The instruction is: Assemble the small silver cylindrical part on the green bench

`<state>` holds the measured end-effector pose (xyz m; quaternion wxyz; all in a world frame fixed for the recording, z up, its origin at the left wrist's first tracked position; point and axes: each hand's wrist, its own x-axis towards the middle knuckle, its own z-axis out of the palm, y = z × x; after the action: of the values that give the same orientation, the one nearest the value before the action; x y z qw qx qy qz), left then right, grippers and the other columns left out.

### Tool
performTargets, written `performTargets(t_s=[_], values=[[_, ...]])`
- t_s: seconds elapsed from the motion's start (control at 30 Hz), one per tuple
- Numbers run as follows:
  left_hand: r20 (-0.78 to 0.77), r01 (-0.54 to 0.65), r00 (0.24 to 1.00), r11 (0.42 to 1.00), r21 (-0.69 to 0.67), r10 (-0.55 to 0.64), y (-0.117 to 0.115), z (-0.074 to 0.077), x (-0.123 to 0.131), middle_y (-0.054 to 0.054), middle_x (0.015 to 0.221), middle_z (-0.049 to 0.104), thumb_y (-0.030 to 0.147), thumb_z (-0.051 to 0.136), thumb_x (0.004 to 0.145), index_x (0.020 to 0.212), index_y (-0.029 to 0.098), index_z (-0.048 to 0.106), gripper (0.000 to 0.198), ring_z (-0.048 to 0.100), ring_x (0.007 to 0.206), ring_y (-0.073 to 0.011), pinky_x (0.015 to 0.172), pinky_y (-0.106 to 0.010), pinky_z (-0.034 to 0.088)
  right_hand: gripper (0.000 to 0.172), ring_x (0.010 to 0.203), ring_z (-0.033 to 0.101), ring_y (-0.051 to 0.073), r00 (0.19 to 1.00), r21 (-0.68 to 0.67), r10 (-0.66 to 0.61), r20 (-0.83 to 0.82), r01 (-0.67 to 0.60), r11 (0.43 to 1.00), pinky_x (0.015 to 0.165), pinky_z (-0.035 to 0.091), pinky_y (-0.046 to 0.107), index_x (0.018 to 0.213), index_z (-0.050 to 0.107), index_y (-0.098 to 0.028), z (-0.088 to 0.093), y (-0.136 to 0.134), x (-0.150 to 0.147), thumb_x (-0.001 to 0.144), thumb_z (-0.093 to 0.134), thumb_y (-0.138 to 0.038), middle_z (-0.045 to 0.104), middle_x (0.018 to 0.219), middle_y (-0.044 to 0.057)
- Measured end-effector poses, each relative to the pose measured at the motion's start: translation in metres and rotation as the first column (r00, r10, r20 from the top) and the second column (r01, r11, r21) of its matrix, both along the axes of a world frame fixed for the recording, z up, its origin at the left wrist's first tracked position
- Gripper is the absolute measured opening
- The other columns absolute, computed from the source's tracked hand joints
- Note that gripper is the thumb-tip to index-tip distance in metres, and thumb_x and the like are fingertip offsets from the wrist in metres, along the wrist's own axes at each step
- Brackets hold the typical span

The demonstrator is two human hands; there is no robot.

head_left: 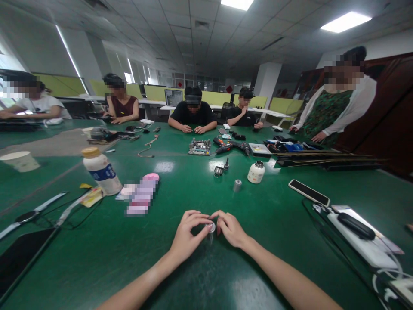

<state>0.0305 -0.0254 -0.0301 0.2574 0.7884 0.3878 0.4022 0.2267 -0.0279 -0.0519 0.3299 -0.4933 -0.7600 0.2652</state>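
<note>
Just above the green table, my left hand (191, 232) pinches a small round translucent piece (211, 227) between thumb and fingers. Its exact kind is too small to tell. My right hand (231, 229) is curled close against it, the index fingertip meeting the left fingertips at the top of the piece. Whether the right fingers also grip something is hidden. Beyond the hands are a short silver cylinder (238, 185), a small white patterned bottle (256, 172) with its top off, and two dark metal parts, one round (218, 172) and one upright (226, 164).
A yellow-capped bottle (102, 171) and a blurred pink item (143, 193) stand left. At right lie a phone (309, 192), a white power strip (361, 241) and cables. Farther back are a circuit board (199, 147) and power drills (232, 147). Several people are around the table.
</note>
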Motion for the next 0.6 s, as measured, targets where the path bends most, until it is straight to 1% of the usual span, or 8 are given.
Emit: performTargets(t_s=[0.07,0.13,0.23,0.3,0.33,0.4,0.47,0.6], values=[[0.004,-0.009,1.000,1.000,-0.008,0.009,0.003,0.003,-0.001,-0.003,0.099,0.074,0.038,0.064,0.086,0.090,0.029,0.076,0.016,0.056,0.105,-0.0240,0.095,-0.046,0.047,0.033,0.063,0.061,0.016,1.000,-0.008,-0.003,0.019,0.003,1.000,0.080,0.040,0.032,0.109,0.063,-0.022,0.002,-0.001,0.000,0.094,0.033,-0.019,0.065,0.061,-0.004],[0.004,-0.053,0.999,0.998,0.028,0.053,0.007,0.004,-0.004,-0.003,0.098,0.074,0.040,0.063,0.087,0.092,0.029,0.076,0.019,0.055,0.105,-0.0243,0.094,-0.046,0.046,0.033,0.064,0.060,0.016,1.000,-0.018,-0.005,0.028,0.006,1.000,0.080,0.039,0.032,0.108,0.064,-0.023,0.005,-0.001,0.000,0.092,0.035,-0.016,0.065,0.062,-0.004],[-0.044,-0.226,0.971,0.965,0.135,0.234,0.019,-0.001,-0.014,-0.003,0.099,0.074,0.041,0.063,0.086,0.093,0.032,0.077,0.018,0.052,0.107,-0.0273,0.095,-0.049,0.043,0.034,0.063,0.059,0.016,0.999,-0.020,-0.008,0.039,0.009,1.000,0.079,0.038,0.031,0.105,0.066,-0.024,0.007,-0.002,-0.001,0.091,0.037,-0.014,0.065,0.062,-0.004],[-0.131,-0.350,0.917,0.917,0.194,0.377,0.027,-0.008,-0.023,-0.004,0.103,0.073,0.038,0.067,0.083,0.088,0.033,0.078,0.013,0.049,0.111,-0.0315,0.094,-0.053,0.039,0.034,0.062,0.058,0.015,0.999,-0.019,-0.010,0.042,0.011,1.000,0.078,0.038,0.030,0.105,0.067,-0.024,0.008,-0.002,-0.001,0.091,0.037,-0.013,0.065,0.062,-0.004],[-0.188,-0.384,0.888,0.902,0.200,0.420,0.031,-0.013,-0.027,-0.005,0.107,0.072,0.037,0.069,0.081,0.084,0.034,0.079,0.011,0.047,0.113,-0.0336,0.092,-0.054,0.039,0.034,0.062,0.058,0.015,0.999,-0.019,-0.011,0.044,0.012,1.000,0.078,0.038,0.030,0.104,0.067,-0.024,0.009,-0.002,-0.002,0.091,0.037,-0.013,0.065,0.062,-0.004],[-0.288,-0.421,0.843,0.890,0.174,0.455,0.035,-0.020,-0.033,-0.006,0.112,0.069,0.037,0.069,0.081,0.082,0.035,0.079,0.011,0.045,0.112,-0.0357,0.088,-0.055,0.040,0.033,0.062,0.057,0.015,0.999,-0.019,-0.010,0.047,0.011,1.000,0.078,0.037,0.030,0.103,0.067,-0.024,0.009,-0.003,-0.002,0.092,0.038,-0.013,0.065,0.063,-0.004],[-0.324,-0.429,0.826,0.887,0.171,0.462,0.037,-0.023,-0.035,-0.007,0.116,0.068,0.039,0.068,0.081,0.083,0.035,0.079,0.012,0.044,0.112,-0.0360,0.086,-0.055,0.040,0.032,0.062,0.057,0.015,0.999,-0.020,-0.011,0.051,0.012,1.000,0.078,0.037,0.030,0.103,0.067,-0.024,0.009,-0.003,-0.003,0.092,0.039,-0.013,0.065,0.063,-0.004],[-0.177,-0.411,0.874,0.882,0.230,0.453,0.029,-0.014,-0.027,-0.005,0.109,0.069,0.040,0.065,0.084,0.086,0.033,0.078,0.015,0.046,0.111,-0.0321,0.091,-0.052,0.040,0.030,0.062,0.057,0.015,0.999,-0.018,-0.014,0.053,0.015,1.000,0.077,0.037,0.029,0.103,0.067,-0.024,0.009,-0.003,-0.003,0.091,0.042,-0.013,0.064,0.061,-0.005]])
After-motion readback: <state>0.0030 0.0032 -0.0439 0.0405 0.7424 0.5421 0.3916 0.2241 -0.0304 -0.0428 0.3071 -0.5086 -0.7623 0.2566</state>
